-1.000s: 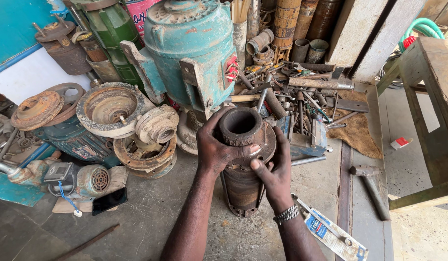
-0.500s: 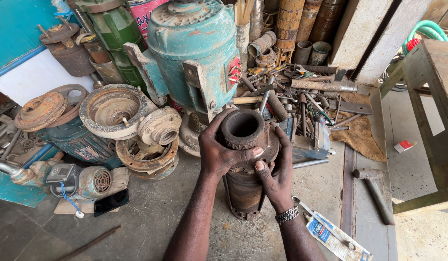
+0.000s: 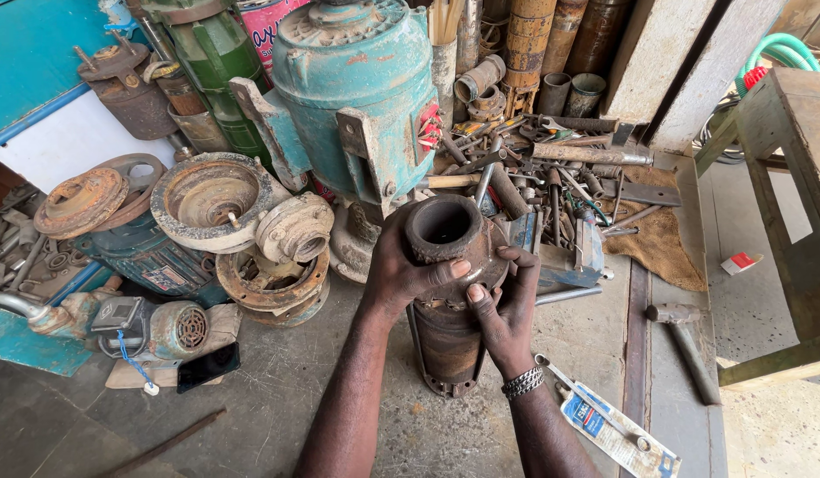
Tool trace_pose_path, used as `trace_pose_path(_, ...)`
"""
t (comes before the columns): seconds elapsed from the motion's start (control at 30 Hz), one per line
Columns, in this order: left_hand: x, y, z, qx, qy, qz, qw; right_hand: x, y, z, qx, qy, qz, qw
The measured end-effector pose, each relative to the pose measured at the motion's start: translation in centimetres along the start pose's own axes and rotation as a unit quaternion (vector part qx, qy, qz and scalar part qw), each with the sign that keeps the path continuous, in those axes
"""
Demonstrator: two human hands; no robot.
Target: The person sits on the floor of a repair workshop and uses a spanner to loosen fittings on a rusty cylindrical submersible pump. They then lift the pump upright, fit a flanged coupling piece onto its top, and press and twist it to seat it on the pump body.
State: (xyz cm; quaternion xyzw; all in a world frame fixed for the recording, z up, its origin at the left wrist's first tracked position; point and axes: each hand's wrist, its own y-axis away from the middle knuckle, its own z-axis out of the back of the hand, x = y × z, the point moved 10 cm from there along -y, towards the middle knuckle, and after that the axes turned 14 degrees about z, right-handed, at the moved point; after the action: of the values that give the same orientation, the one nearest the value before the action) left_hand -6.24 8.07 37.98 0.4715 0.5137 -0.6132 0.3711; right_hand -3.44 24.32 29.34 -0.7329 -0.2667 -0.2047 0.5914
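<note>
A rusty brown cylindrical pump body (image 3: pixel 445 341) stands upright on the concrete floor in front of me. On its top sits a round rusty cap piece with an open bore (image 3: pixel 442 226). My left hand (image 3: pixel 401 265) wraps around the left side of that cap, thumb across its front. My right hand (image 3: pixel 507 305), with a metal bracelet at the wrist, grips the cap's right side and lower rim. Both hands touch each other at the thumbs.
A large teal electric motor (image 3: pixel 357 88) stands right behind the pump. Rusty pump casings (image 3: pixel 206 199) lie at left, a pile of tools (image 3: pixel 560 168) at back right. A hammer (image 3: pixel 684 341) and a tube of sealant (image 3: pixel 609 425) lie at right, a phone (image 3: pixel 206 366) at left.
My hands have shifted slightly on the cap; the right hand's fingers have curled further over the rim. The pump body stays in place.
</note>
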Motion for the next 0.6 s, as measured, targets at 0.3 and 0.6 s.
trace_pose_path(0.3,1.4,-0.1,0.1,-0.013,0.082,0.069,0.994,0.0,-0.1,-0.3,0.003,-0.004,-0.006,1.0)
trace_pose_path(0.6,1.9,0.0,0.1,-0.029,0.114,0.056,0.991,0.0,-0.1,-0.3,0.031,0.042,0.004,0.999)
